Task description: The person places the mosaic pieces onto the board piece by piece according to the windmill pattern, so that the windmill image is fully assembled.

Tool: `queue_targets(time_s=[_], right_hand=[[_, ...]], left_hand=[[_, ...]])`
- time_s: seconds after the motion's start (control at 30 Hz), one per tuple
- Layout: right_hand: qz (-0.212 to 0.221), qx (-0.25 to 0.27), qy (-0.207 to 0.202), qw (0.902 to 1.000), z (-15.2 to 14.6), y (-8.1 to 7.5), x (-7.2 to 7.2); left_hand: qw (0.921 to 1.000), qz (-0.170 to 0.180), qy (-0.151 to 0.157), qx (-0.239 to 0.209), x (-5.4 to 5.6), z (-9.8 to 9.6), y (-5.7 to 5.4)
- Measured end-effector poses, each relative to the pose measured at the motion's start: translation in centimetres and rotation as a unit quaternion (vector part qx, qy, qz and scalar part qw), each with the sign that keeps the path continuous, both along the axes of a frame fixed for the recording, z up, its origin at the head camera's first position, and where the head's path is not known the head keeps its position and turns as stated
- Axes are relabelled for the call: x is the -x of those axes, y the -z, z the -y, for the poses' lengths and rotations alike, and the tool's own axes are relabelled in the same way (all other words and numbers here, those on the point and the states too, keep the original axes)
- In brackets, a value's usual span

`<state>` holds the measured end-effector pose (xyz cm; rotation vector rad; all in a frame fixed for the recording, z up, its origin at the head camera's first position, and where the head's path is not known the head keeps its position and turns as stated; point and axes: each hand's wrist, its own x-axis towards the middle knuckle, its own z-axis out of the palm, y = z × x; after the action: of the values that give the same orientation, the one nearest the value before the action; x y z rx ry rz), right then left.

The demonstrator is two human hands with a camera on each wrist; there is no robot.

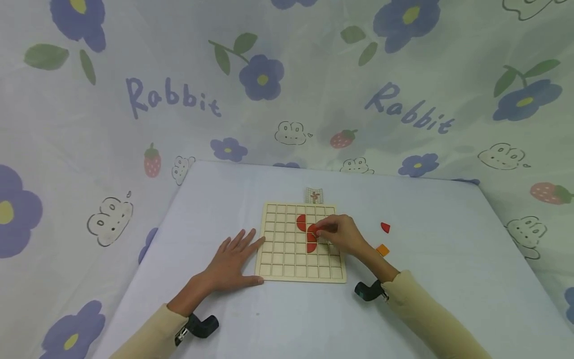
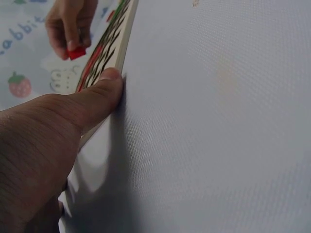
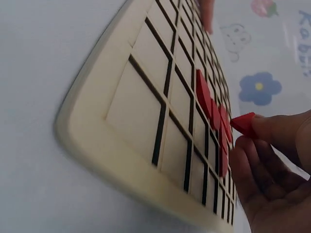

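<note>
We see two hands at one wooden grid board (image 1: 284, 258), which lies on a white-covered table (image 1: 287, 324). The board is divided by raised strips into small square cells, seven along its near side. The left hand (image 1: 230, 264) lies flat with fingers spread at the board's left edge, gripping nothing; its thumb touches the wooden rim near the near-left corner. The right hand (image 1: 343, 234) is over the board's right half and pinches one red piece (image 3: 244, 124) between thumb and forefinger, its pointed end turned toward the board. Whether that piece touches the ones below it, we cannot tell.

Among the cells we count at least four seated red pieces (image 1: 311, 247) — the fingers partly hide the group, so its full number stays uncertain. To the right of the board lie two loose pieces, well apart from it: one red quarter-round piece (image 1: 385, 227) and, nearer to us, one orange piece (image 1: 382, 250) beside the right forearm. One small patterned card (image 1: 314, 195) with a red figure sits just at the far edge. Two black wrist cameras (image 1: 368, 290), two cream sleeves (image 1: 430, 314) and one printed curtain (image 1: 314, 89) — two "Rabbit" words, three strawberries — complete the inventory.
</note>
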<state>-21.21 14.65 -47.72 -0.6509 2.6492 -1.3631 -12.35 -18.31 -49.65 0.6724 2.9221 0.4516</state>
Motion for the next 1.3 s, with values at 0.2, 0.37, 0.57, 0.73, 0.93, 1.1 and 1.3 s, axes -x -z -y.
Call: queue_targets(time_s=[0.2, 0.37, 0.57, 0.73, 0.93, 1.1, 1.3], right_hand=[[-0.03, -0.021, -0.008, 0.9993, 2.6, 0.7, 0.7], [-0.044, -0.031, -0.005, 0.9986, 3.8, 0.8, 0.9], [-0.084, -0.047, -0.014, 0.9953, 4.0, 0.9, 0.8], [-0.094, -0.069, -0.03, 0.9928, 3.8, 1.0, 0.7], [-0.136, -0.127, -0.061, 0.9806, 3.8, 1.5, 0.8], [-0.207, -0.186, -0.085, 0.9568, 4.1, 1.4, 0.7], [-0.234, -0.223, -0.085, 0.9424, 4.2, 1.1, 0.6]], left_hand=[[1.0, -0.001, 0.002, -0.004, -0.1, 0.1, 0.0], [0.9999, 0.006, 0.001, -0.015, -0.2, 0.1, -0.2], [0.9999, 0.006, 0.001, -0.013, -0.3, 0.0, -0.3], [0.9999, 0.007, 0.002, -0.014, -0.3, 0.0, -0.5], [0.9998, 0.005, 0.003, -0.017, -0.4, 0.0, -0.5], [0.9998, -0.001, 0.009, -0.017, -0.3, 0.1, -0.3], [0.9998, -0.007, 0.01, -0.014, -0.2, 0.1, -0.3]])
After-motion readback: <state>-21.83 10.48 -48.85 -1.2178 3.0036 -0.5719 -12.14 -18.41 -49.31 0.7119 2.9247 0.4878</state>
